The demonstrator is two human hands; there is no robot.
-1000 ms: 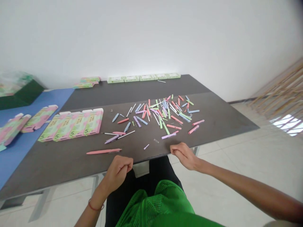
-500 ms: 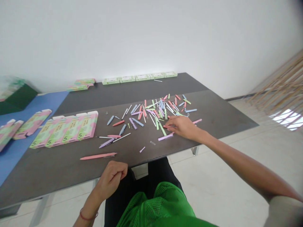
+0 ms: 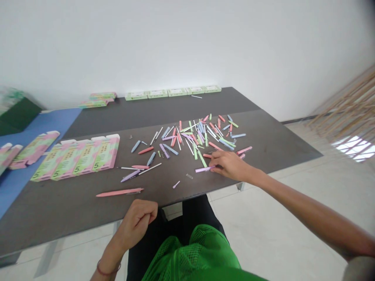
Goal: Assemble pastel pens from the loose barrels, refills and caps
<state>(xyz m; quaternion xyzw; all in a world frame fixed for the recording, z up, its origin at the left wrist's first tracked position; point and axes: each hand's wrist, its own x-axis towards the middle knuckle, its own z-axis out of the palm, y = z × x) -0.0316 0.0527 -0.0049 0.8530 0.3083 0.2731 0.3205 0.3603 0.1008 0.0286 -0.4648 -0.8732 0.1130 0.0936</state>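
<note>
My right hand [image 3: 231, 165] rests on the dark table top [image 3: 258, 140] at the front edge of a scattered heap of pastel pen parts [image 3: 196, 136]. Its fingertips reach the end of a lilac pen [image 3: 204, 169], and a coral pen part [image 3: 207, 155] lies just past them. My left hand [image 3: 136, 222] is curled into a loose fist at the table's near edge, holding nothing I can see. The nearest thing to it is a whole pink pen [image 3: 119, 192], lying apart from the heap.
A row of flat pink-and-green printed card blanks [image 3: 76, 158] lies on the table's left part. Pale green boxes [image 3: 172, 92] line the far edge. A blue mat [image 3: 43, 121] and dark green box [image 3: 20, 113] sit further left.
My right hand has shifted slightly nearer me, from the coral pen part to the lilac pen's end. My left hand stays curled at the table edge.
</note>
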